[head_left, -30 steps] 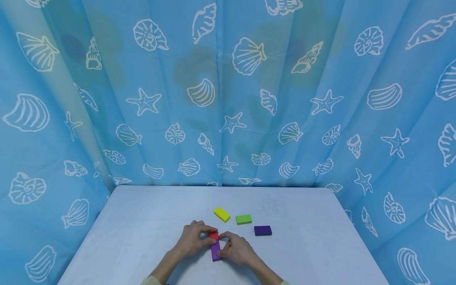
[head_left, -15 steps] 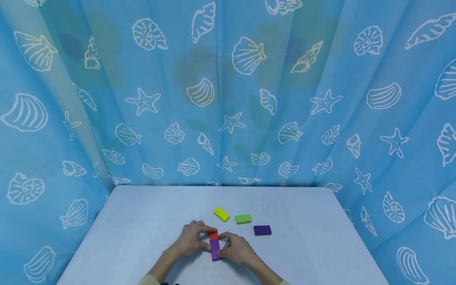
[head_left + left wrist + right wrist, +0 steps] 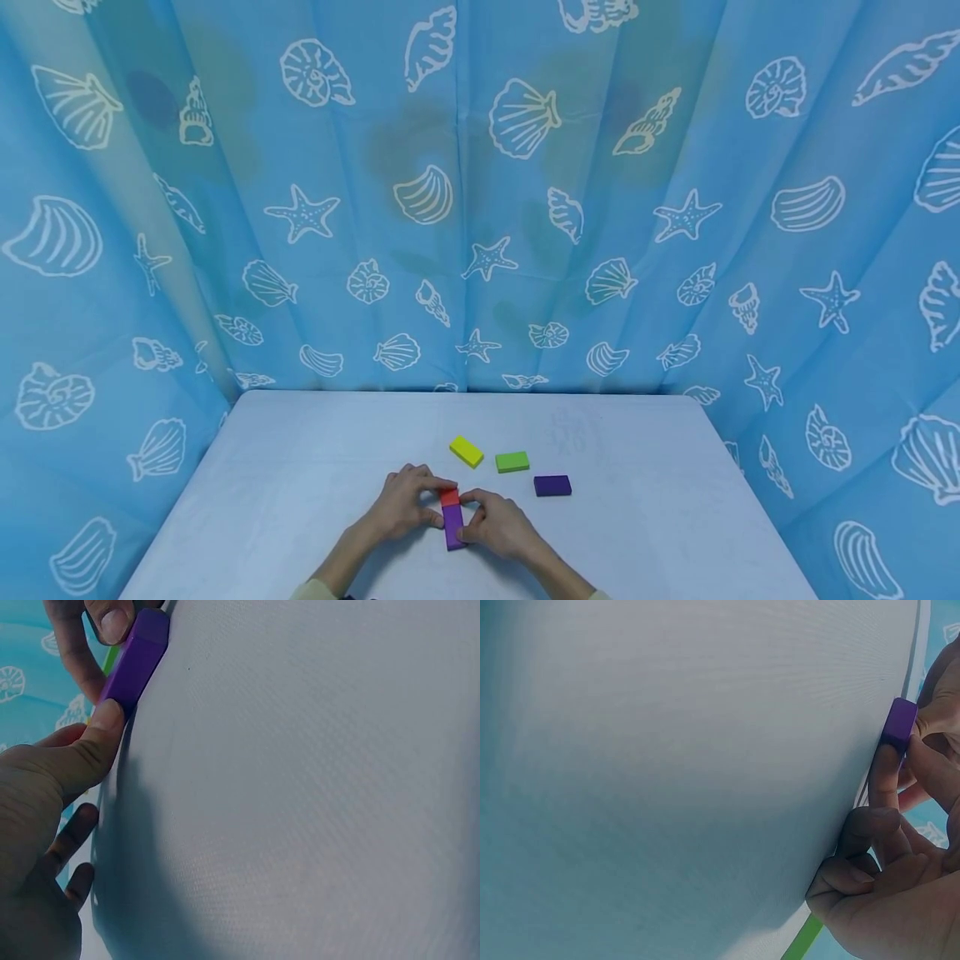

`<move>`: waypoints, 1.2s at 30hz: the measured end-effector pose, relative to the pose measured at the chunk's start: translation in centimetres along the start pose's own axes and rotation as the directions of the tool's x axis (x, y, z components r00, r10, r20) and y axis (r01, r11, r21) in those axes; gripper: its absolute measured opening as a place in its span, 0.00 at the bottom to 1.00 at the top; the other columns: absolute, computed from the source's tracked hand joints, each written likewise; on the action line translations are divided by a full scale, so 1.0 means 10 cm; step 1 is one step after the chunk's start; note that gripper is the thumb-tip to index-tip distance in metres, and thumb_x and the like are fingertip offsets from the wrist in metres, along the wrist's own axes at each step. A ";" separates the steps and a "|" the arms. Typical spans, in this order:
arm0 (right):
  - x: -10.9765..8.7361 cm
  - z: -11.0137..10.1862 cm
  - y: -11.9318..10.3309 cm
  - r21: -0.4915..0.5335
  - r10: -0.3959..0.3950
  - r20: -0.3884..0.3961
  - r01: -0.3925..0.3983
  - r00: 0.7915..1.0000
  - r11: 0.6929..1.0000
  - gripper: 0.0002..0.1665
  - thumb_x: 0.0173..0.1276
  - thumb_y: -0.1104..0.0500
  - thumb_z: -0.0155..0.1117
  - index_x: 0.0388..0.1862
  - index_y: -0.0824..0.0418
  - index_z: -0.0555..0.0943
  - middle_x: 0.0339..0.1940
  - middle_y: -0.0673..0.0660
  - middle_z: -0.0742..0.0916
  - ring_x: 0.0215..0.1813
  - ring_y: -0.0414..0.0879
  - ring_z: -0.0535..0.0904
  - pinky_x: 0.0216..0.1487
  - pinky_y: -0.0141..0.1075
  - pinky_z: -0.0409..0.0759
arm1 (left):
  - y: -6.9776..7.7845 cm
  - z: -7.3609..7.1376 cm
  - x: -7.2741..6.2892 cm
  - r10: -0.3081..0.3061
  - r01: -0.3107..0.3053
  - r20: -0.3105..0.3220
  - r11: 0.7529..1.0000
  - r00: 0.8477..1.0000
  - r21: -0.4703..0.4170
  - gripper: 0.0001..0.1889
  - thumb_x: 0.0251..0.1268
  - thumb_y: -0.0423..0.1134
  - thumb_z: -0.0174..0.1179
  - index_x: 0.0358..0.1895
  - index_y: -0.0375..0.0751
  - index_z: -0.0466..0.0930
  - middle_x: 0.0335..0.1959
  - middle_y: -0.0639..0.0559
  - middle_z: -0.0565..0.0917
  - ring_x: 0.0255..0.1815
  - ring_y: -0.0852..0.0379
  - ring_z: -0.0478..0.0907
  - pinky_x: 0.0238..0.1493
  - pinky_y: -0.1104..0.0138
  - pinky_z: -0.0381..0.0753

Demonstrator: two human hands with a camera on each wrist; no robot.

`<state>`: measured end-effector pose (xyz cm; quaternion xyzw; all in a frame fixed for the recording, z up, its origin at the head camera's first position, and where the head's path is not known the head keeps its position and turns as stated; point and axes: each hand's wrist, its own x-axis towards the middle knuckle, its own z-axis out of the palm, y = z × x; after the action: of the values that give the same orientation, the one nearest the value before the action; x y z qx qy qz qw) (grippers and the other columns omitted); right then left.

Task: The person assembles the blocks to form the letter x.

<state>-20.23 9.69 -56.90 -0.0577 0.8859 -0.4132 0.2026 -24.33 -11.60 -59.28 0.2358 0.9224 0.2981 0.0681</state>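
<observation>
A purple block [image 3: 453, 527] lies lengthwise on the table with a red block [image 3: 449, 497] against its far end. My left hand [image 3: 406, 502] curves round the pair from the left. Its index finger reaches the red block's far end, and its thumb presses the purple block's left side. From the right, my right hand [image 3: 500, 523] puts its thumb on the purple block's near right part and its index fingertip beside the red block. Both wrist views show the purple block [image 3: 136, 664] between the fingers of the two hands; the red one is hidden there.
Beyond the hands, a yellow block [image 3: 467, 452] lies slantwise on the white table [image 3: 315, 450]. To its right are a light green block [image 3: 512, 462] and a dark purple block [image 3: 552, 485]. A blue curtain [image 3: 465, 292] with shell prints hangs behind and at both sides.
My left thumb has slid off the top, where the red and purple blocks meet, to the purple block's left side, showing more of the red block. My right hand stays nearly still.
</observation>
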 end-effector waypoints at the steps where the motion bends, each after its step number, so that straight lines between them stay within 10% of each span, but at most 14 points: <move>1: 0.00 0.00 0.00 -0.001 -0.001 0.000 0.001 1.000 1.000 0.28 0.60 0.55 0.76 0.59 0.56 0.81 0.25 0.49 0.84 0.28 0.45 0.78 0.29 0.37 0.69 | 0.00 0.00 0.00 0.001 -0.001 0.000 1.000 1.000 0.002 0.27 0.49 0.53 0.76 0.57 0.64 0.85 0.37 0.68 0.77 0.44 0.60 0.68 0.48 0.56 0.63; 36: 0.00 0.00 0.01 -0.013 -0.014 -0.004 0.014 1.000 1.000 0.29 0.59 0.55 0.77 0.59 0.56 0.81 0.25 0.49 0.83 0.28 0.45 0.78 0.31 0.38 0.70 | 0.05 0.02 -0.02 -0.008 0.008 -0.038 1.000 0.999 -0.006 0.23 0.56 0.59 0.71 0.55 0.62 0.86 0.35 0.68 0.77 0.42 0.62 0.69 0.48 0.55 0.64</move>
<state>-20.25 9.73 -56.95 -0.0644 0.8886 -0.4091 0.1974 -23.93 -11.26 -59.17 0.2262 0.9237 0.3049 0.0524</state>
